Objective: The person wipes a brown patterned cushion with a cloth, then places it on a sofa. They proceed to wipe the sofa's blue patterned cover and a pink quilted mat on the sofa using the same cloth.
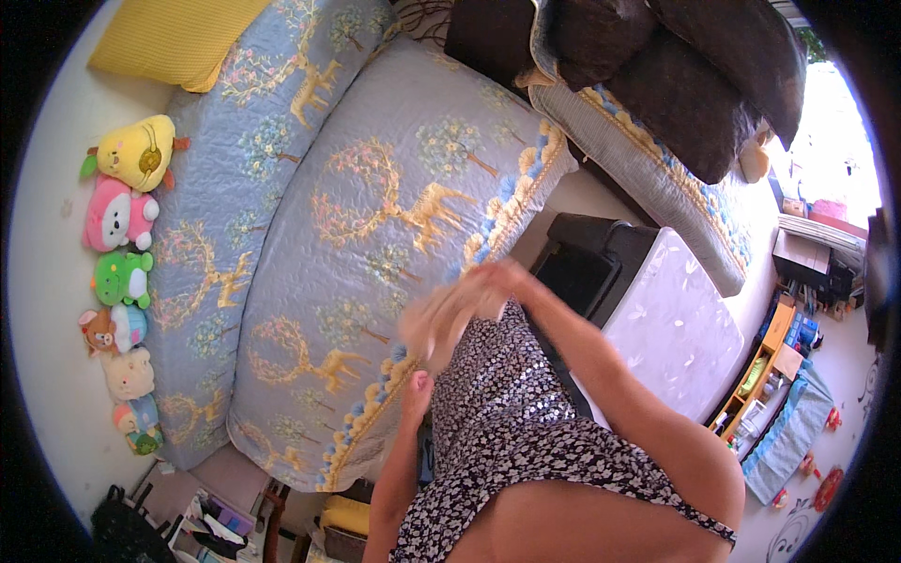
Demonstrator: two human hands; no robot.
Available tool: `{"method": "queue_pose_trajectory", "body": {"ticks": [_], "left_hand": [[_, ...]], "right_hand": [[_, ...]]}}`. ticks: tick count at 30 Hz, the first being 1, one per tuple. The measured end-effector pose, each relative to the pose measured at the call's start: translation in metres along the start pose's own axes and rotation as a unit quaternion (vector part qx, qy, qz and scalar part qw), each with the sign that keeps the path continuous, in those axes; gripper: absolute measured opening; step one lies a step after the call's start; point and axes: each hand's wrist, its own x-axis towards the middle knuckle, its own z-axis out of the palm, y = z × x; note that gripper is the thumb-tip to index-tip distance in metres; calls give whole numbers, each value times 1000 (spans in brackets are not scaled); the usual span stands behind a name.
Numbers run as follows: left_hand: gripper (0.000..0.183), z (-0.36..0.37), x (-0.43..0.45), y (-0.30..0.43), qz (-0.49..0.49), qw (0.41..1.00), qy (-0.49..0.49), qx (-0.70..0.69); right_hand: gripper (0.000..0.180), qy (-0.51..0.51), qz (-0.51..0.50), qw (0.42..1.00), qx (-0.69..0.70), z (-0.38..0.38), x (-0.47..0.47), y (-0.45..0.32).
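Note:
A beige cloth (pixel 440 320), blurred by motion, hangs in front of my body above the sofa's edge. My right hand (pixel 503 278) grips its upper end, the fingers blurred too. At the cloth's lower end is my left hand (pixel 419 391), fingers curled; whether it pinches the cloth is not clear. Behind both hands spreads a sofa seat under a grey-blue quilted cover (pixel 303 281) patterned with golden deer and flowering trees. A frilled cream and blue trim (pixel 517 186) runs along the cover's front edge.
Several plush toys (pixel 123 278) line the sofa's back beside a yellow cushion (pixel 172 42). Dark brown cushions (pixel 676 84) are heaped on another covered seat. Close on my right stands a table with a white patterned top (pixel 669 310). A black bag (pixel 127 524) lies at lower left.

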Motion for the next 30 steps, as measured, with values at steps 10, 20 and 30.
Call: {"method": "queue_pose_trajectory", "body": {"ticks": [10, 20, 30], "left_hand": [[30, 19, 31, 2, 31, 996, -7, -88], [57, 30, 15, 57, -7, 994, 76, -80], [35, -8, 17, 70, -221, 973, 31, -67]], "right_hand": [[43, 504, -477, 718, 60, -235, -146, -267], [36, 220, -110, 963, -112, -81, 82, -2], [35, -295, 14, 897, -329, 171, -34, 43]]}}
